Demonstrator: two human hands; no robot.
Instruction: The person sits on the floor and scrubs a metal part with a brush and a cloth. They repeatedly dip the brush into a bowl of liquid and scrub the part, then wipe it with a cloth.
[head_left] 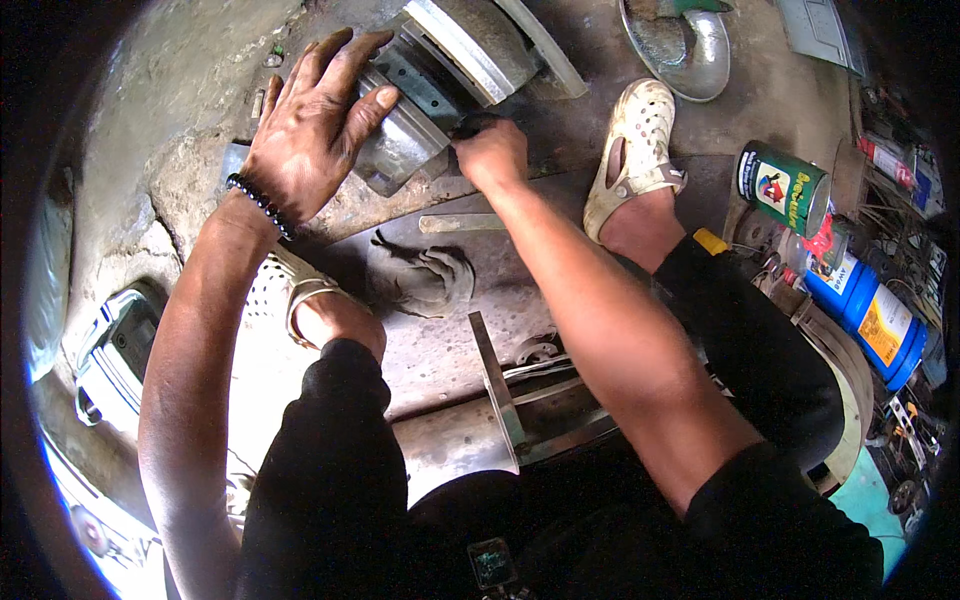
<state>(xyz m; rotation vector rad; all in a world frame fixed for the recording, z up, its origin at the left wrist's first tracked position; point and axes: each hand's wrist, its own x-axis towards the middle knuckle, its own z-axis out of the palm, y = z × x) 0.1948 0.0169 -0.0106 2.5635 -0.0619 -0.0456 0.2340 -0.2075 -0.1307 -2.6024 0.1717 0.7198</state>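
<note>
At 11 o'clock the left hand [312, 135] lies spread on the metal part [405, 145], while at 12 the right hand [492, 155] grips a mostly hidden dark thing [474, 125], seemingly a bracing step, the next move calling for steady support.

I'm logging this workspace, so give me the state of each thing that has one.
Left hand: fingers spread
Right hand: fingers curled, hold unclear
Metal part: partly covered by hand
Bracelet: worn on left wrist
Left clog: worn, partly hidden
Right clog: worn, stained
Metal strip: lying flat
</note>
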